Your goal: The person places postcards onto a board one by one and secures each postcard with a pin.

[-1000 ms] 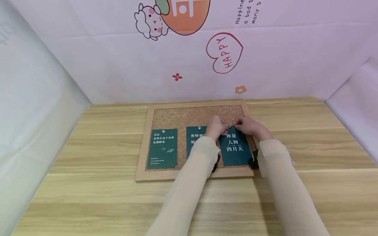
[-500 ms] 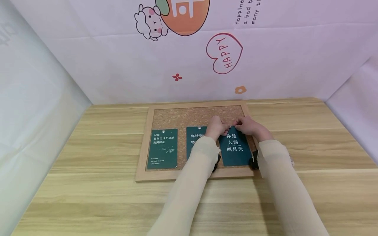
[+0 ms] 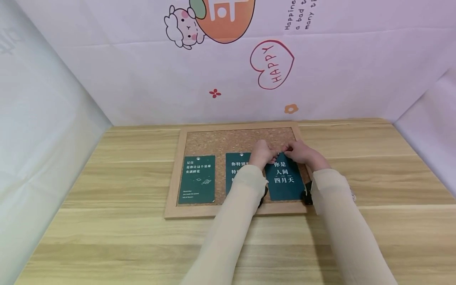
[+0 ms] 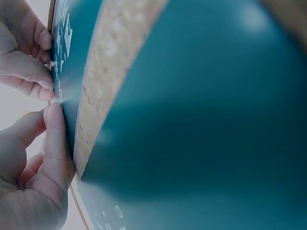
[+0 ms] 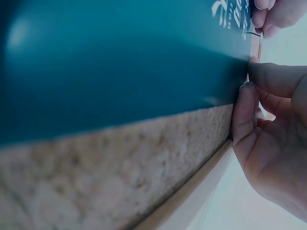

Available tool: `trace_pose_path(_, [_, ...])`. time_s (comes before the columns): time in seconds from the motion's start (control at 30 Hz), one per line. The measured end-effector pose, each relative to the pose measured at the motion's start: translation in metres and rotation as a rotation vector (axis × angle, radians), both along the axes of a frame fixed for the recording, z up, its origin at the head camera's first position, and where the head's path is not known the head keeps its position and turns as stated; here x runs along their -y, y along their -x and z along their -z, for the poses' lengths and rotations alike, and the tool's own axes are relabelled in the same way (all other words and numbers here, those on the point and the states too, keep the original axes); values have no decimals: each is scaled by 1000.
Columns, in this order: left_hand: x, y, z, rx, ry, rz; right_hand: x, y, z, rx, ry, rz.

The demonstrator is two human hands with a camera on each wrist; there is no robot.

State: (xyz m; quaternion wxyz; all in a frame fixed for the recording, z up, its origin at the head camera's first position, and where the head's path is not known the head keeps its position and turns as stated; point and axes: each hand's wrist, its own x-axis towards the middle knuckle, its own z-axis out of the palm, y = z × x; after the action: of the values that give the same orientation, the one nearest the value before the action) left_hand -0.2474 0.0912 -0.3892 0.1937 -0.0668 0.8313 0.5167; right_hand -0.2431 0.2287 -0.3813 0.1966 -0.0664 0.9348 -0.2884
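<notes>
The cork board [image 3: 210, 141] in its wooden frame lies on the table with several dark green cards on it. My left hand [image 3: 261, 153] and right hand [image 3: 301, 152] meet at the top edge of the rightmost green card [image 3: 286, 186]. In the right wrist view, a thin dark pushpin [image 5: 254, 33] shows at the left fingertips, where my left hand [image 5: 280, 13] pinches it. The thumb and forefinger of my right hand [image 5: 276, 134] pinch that card's top edge. My left sleeve covers part of the middle green card [image 3: 235, 163].
The left green card [image 3: 197, 180] has a pale pin [image 3: 198, 158] at its top. Another pale pin [image 3: 241, 154] sits at the top of the middle card. Behind the wooden table [image 3: 117, 198] stands a white printed backdrop [image 3: 142, 87].
The head view has shifted very slightly. Both hands stay at the top edge of the rightmost card, with no plain change in their hold.
</notes>
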Motion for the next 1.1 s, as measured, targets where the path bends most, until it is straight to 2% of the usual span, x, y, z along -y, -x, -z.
trace_pose_path(0.6, [0, -1, 0, 0, 0, -16, 2, -1, -1, 7, -7, 6])
trace_pose_path(0.9, [-1, 0, 1, 2, -4, -35, -8, 9, 15, -22, 27, -7])
trace_pose_path(1.1, [-1, 0, 1, 6, -10, -47, 0, 2, 3, -2, 8, 13])
